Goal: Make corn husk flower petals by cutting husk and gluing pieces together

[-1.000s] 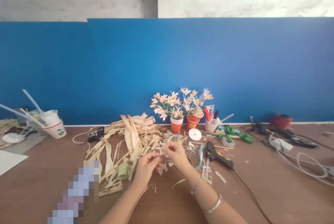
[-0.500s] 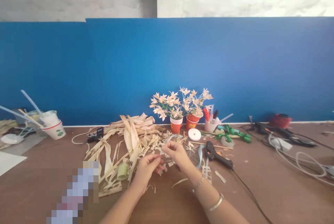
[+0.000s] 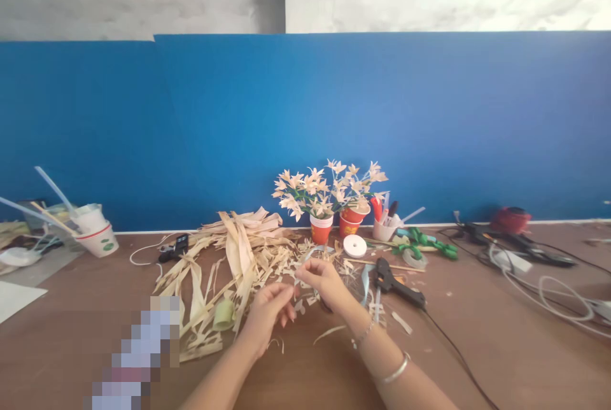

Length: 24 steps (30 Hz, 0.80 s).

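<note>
My left hand [image 3: 271,309] and my right hand [image 3: 321,279] come close together above the front of the scrap pile, thumbs and forefingers pinched. A thin pale piece seems to sit at the fingertips, too small to name. Under and behind the hands lie small cut husk scraps [image 3: 281,268]. Long dried corn husks [image 3: 238,251] spread out to the left, with a light green roll [image 3: 223,314] near my left hand. Beyond the hands, pale husk flowers [image 3: 315,187] on green stems stand in red paper cups [image 3: 321,232].
Right of my right hand rests a black glue gun [image 3: 398,286] with its cord trailing forward. A white spool [image 3: 354,246], green tape bundles [image 3: 424,243] and a cup of tools [image 3: 383,230] sit behind. White cables [image 3: 548,295] lie far right; a white cup [image 3: 99,241] with straws stands left.
The hands keep almost the same pinched pose, with slight finger movement. The whole view has shifted very slightly; the things on the table stay in place.
</note>
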Each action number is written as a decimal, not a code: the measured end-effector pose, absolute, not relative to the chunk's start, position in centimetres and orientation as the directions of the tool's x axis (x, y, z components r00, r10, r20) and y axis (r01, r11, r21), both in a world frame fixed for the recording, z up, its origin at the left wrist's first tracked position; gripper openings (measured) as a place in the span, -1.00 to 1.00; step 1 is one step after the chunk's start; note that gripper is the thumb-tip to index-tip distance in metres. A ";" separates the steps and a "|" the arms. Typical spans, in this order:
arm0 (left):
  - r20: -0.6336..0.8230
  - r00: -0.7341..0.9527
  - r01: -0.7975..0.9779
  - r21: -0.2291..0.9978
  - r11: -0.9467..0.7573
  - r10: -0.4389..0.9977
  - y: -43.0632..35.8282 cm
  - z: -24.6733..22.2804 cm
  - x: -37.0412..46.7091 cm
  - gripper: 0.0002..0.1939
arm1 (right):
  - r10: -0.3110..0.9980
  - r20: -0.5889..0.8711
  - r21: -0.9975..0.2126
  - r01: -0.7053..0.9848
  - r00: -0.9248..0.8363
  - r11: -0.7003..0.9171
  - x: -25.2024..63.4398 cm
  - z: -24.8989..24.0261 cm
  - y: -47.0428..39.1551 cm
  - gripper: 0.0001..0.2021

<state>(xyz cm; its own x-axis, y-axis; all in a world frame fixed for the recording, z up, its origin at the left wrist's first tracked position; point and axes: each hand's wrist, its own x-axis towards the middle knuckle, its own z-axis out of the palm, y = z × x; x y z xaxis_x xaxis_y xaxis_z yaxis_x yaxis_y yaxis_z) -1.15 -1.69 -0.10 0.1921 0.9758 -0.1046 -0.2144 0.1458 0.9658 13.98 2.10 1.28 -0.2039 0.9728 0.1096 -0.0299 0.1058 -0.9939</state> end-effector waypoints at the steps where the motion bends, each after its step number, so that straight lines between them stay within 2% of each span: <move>1: -0.121 0.200 -0.230 0.959 0.167 0.972 -1.7 -0.1 -1.1 -0.69 | 0.974 0.112 -0.994 -0.031 -0.197 0.108 13.9 1.3 2.1 -0.68; 8: -0.143 0.223 -0.236 0.952 0.196 0.964 -1.8 0.1 -0.9 -0.73 | 0.975 0.114 -0.993 -0.040 -0.190 0.108 13.8 1.4 2.0 -0.69; 16: -0.115 0.113 -0.069 0.990 0.123 0.987 -1.7 0.0 -0.9 -0.68 | 0.978 0.104 -0.994 -0.046 -0.183 0.098 14.0 1.5 2.0 -0.68; 24: -0.101 0.018 0.017 0.995 0.101 0.995 -1.5 -0.2 -0.8 -0.68 | 0.991 0.134 -0.989 -0.074 -0.021 0.132 16.1 3.3 2.4 -0.75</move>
